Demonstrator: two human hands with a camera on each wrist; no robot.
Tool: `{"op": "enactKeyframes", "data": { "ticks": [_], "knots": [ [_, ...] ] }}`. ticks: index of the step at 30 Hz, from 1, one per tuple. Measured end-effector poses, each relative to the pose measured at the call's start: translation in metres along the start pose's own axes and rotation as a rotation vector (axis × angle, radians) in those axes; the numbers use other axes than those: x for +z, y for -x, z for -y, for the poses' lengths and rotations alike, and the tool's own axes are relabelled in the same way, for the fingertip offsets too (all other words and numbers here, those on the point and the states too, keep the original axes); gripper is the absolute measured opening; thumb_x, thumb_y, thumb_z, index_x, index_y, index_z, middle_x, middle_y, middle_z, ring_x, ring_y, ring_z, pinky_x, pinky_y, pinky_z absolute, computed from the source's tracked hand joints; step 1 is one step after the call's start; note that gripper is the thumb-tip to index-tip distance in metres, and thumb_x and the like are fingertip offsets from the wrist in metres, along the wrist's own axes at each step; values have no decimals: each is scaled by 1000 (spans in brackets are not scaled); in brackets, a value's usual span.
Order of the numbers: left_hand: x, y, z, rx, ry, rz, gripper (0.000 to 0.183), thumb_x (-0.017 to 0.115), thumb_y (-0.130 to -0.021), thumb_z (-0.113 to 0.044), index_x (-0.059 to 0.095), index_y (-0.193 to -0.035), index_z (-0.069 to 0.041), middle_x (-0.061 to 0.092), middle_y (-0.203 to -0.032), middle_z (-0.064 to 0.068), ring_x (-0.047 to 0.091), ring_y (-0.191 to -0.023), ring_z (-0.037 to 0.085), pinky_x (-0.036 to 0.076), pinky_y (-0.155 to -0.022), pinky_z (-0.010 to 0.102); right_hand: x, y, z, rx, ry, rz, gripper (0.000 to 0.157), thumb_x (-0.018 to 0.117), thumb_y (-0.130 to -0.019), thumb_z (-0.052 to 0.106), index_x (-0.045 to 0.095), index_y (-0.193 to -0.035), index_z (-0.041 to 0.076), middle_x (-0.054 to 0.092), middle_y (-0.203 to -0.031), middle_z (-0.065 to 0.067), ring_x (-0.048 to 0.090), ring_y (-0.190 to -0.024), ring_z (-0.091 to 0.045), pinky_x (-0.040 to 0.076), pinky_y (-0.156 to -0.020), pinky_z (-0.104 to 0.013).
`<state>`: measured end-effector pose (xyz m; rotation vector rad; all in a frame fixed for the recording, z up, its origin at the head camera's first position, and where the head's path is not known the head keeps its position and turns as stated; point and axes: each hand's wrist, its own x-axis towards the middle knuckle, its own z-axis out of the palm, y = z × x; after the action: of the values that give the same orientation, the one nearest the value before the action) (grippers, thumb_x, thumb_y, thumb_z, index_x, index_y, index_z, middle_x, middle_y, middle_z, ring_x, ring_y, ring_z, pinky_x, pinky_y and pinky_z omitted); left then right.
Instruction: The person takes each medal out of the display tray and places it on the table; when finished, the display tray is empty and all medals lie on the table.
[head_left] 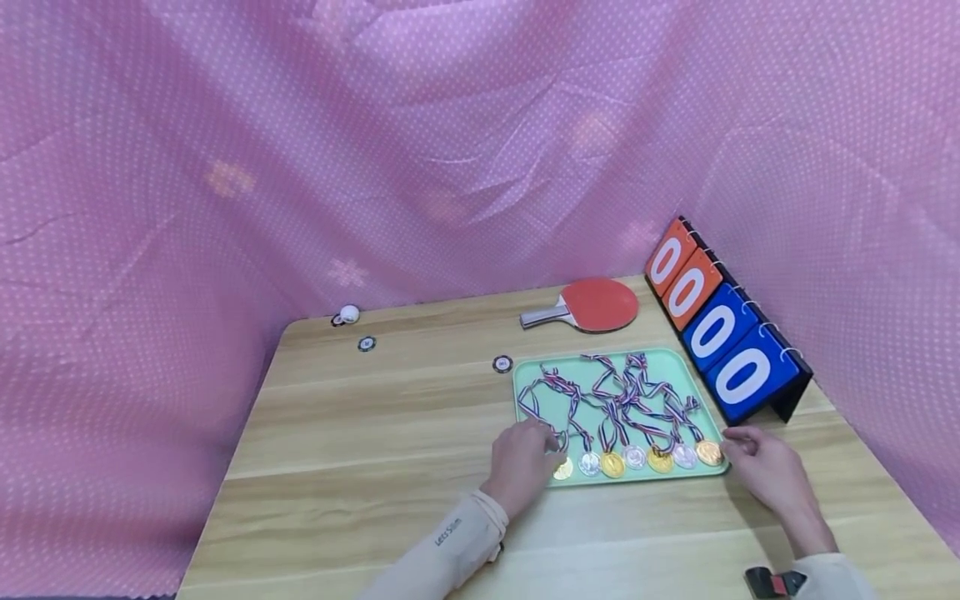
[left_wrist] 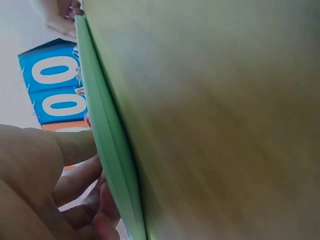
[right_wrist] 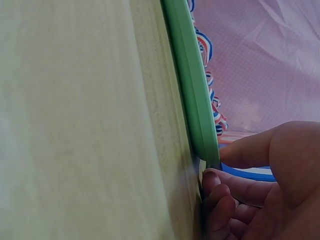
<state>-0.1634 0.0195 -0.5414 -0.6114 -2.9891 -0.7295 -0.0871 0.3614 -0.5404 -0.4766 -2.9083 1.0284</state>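
Note:
A light green tray lies on the table with several gold, silver and bronze-coloured medals lined along its front edge. Their striped ribbons spread behind in tangled loops. My left hand reaches over the tray's front left corner, thumb and fingers bent beside the leftmost medal; its fingertips are partly hidden behind the rim in the left wrist view, and I cannot tell what they hold. At the front right corner, my right hand pinches the rim, thumb above and fingers curled below, close to the bronze medal.
A flip scoreboard showing zeros stands right behind the tray. A red table tennis paddle lies at the back. Poker chips and a white ball sit to the left. Pink dotted cloth hangs around the table.

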Motion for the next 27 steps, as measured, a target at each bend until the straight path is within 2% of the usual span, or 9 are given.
{"op": "enactKeyframes", "data": {
  "ticks": [6, 11, 14, 19, 22, 24, 26, 27],
  "knots": [
    [0, 1, -2, -24, 58, 7, 5, 76, -82, -25, 75, -88, -25, 71, -89, -12, 64, -82, 6, 49, -66, 24, 1, 1, -1, 9, 1, -9, 44, 56, -96, 33, 60, -124, -1, 69, -98, -19, 58, -78, -18, 39, -63, -27],
    [-10, 2, -2, -103, 127, 74, 4, 70, -88, -27, 70, -90, -24, 68, -84, -12, 60, -76, 6, 47, -69, 28, 2, 1, -3, 10, 0, -19, 44, 56, -96, 34, 61, -124, 0, 69, -99, -19, 58, -79, -18, 39, -64, -27],
    [-19, 3, 0, -166, 202, 95, 5, 68, -89, -29, 67, -89, -24, 67, -80, -11, 57, -72, 6, 46, -69, 29, 2, 1, -2, 8, 7, -21, 43, 56, -96, 34, 62, -123, 1, 70, -99, -20, 60, -81, -20, 39, -64, -28],
    [-31, -2, 10, -228, 383, 83, 4, 73, -86, -26, 69, -87, -23, 69, -81, -10, 59, -73, 5, 49, -67, 25, -1, 1, -2, 9, 26, -11, 43, 56, -97, 34, 62, -123, 1, 70, -99, -20, 61, -82, -22, 38, -64, -28],
    [-39, -6, 19, -271, 509, 105, 7, 75, -84, -25, 71, -89, -22, 69, -82, -8, 64, -72, 10, 53, -61, 25, -2, 3, -4, 11, 38, -14, 42, 56, -97, 33, 62, -122, 0, 69, -95, -18, 59, -79, -21, 38, -63, -28],
    [-49, -9, 28, -308, 566, 116, 9, 76, -83, -26, 73, -91, -23, 71, -84, -7, 67, -69, 22, 55, -57, 30, -2, 3, -4, 5, 43, -12, 42, 56, -97, 33, 62, -122, 0, 69, -95, -18, 59, -79, -21, 38, -63, -28],
    [-64, -13, 39, -356, 611, 123, 11, 76, -83, -29, 74, -93, -26, 72, -86, -6, 68, -71, 30, 56, -56, 39, -2, 1, -3, -5, 45, -12, 43, 56, -97, 34, 62, -122, 0, 69, -95, -18, 59, -80, -22, 38, -63, -29],
    [-74, -15, 46, -364, 605, 116, 12, 76, -83, -31, 74, -94, -27, 73, -88, -6, 68, -73, 31, 56, -58, 39, -2, 0, -2, -10, 44, -10, 43, 56, -97, 34, 62, -123, 0, 69, -95, -18, 59, -80, -22, 38, -63, -28]
  ]
}}
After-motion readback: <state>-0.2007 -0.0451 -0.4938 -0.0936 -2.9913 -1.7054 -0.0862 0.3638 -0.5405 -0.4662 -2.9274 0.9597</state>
